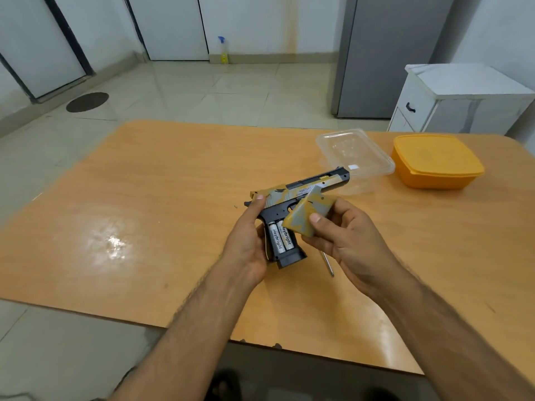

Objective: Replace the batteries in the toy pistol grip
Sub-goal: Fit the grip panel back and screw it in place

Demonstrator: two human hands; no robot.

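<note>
Nearest, over the table's (144, 198) middle: our left hand (246, 241) grips the toy pistol (304, 189) by the back of its grip, held above the surface. Two batteries (280, 237) sit side by side in the open grip. Our right hand (344, 235) pinches the detached grip cover (307, 211) just beside them, thumb on top. A screwdriver (328, 263) lies beneath. Toward the far right corner: a clear container (353, 157), then an orange lidded box (437, 160).
</note>
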